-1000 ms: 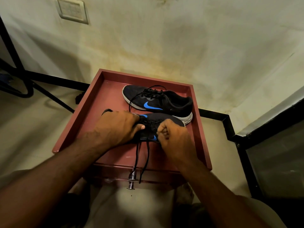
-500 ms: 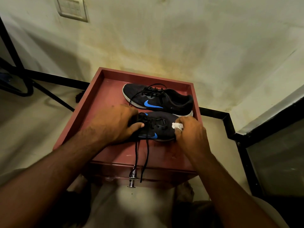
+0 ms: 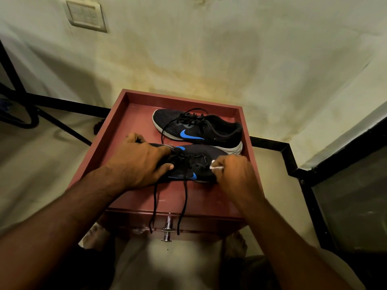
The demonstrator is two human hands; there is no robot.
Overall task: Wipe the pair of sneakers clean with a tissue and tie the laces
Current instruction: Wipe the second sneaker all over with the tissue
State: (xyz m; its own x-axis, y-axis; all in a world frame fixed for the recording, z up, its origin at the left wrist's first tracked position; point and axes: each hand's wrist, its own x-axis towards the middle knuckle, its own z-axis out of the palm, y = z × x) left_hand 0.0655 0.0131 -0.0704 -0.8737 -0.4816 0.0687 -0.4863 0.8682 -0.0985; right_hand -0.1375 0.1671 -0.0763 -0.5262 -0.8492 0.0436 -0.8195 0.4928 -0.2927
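Note:
Two black sneakers with blue logos lie on a red cabinet top. The far sneaker rests on its side with loose laces. The near sneaker is held at its heel end by my left hand. My right hand is closed around a small white tissue and presses it on the near sneaker's toe end. Its untied laces hang over the cabinet's front edge.
A metal knob sticks out of the cabinet front. A stained wall with a switch plate rises behind. Black skirting and a dark frame stand at the right. My feet show on the floor below the cabinet.
My right hand slid from the middle of the near sneaker to its toe end, and the white tissue came into sight. My left hand kept its hold.

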